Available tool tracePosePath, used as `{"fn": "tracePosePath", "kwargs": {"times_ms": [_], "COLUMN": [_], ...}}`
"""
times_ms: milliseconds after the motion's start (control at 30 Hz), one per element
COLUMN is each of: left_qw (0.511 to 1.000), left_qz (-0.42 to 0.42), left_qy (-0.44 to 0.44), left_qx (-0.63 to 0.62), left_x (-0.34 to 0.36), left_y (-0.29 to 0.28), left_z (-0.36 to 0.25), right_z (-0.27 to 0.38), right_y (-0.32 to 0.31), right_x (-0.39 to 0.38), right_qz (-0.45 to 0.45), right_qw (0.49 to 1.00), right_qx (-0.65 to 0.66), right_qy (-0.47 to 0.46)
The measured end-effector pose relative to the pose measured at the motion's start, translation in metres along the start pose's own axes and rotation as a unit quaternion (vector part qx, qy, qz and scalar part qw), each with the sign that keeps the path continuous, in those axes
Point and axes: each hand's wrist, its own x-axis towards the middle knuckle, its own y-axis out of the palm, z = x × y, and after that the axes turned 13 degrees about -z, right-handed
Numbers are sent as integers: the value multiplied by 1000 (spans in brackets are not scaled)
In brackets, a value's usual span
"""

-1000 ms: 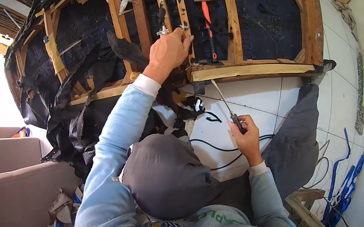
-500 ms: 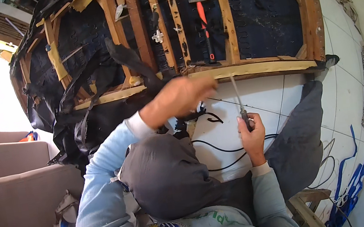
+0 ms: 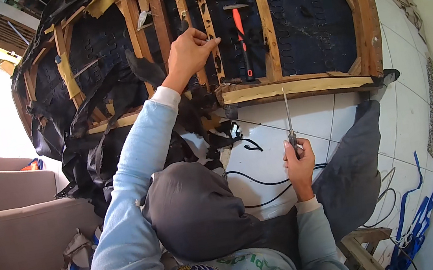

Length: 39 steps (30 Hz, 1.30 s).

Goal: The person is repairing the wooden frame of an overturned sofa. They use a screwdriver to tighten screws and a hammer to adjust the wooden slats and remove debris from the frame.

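Note:
My right hand (image 3: 301, 169) grips the dark handle of a screwdriver (image 3: 288, 114). Its thin metal shaft points away from me, the tip at the pale yellow strip (image 3: 306, 87) along the near rail of an upturned sofa frame (image 3: 376, 45). My left hand (image 3: 189, 56) is raised over the frame's wooden slats, fingers curled and thumb brought toward them in a pinch. Whatever lies between those fingertips, if anything, is too small to make out. To the right of that hand, a hammer (image 3: 243, 42) with a red and black handle lies between two slats.
Torn black fabric (image 3: 94, 121) hangs off the frame's left side. Grey-beige cushioned seating (image 3: 22, 242) stands at the left. Black cable (image 3: 258, 181) crosses the white floor tiles (image 3: 265, 152). Blue straps (image 3: 423, 220) and a wooden stool (image 3: 362, 251) are at the lower right.
My left hand has moved from the near rail up and away, over the slats. The right hand with the screwdriver has barely shifted; the shaft now points straighter ahead.

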Motion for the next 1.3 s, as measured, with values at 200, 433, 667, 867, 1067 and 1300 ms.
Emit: {"fn": "tracePosePath", "kwargs": {"times_ms": [200, 433, 667, 867, 1067, 1300], "left_qw": [991, 972, 980, 982, 984, 986], "left_qz": [28, -105, -98, -124, -121, -114], "left_qy": [-37, 185, 106, 78, 48, 15], "left_qx": [-127, -101, -140, -123, -118, -117], "left_x": [-10, -44, -47, -48, -47, -46], "left_y": [-6, 10, 13, 17, 21, 19], "left_z": [2, 22, 24, 21, 18, 12], "right_z": [13, 70, 66, 58, 68, 69], "right_y": [20, 112, 150, 154, 146, 154], "right_x": [-2, 8, 10, 19, 29, 23], "right_qz": [71, 86, 71, 80, 141, 166], "right_qw": [997, 965, 970, 966, 982, 985], "right_qx": [23, -21, -64, -60, 5, 44], "right_qy": [-4, -249, -221, -239, -124, -18]}}
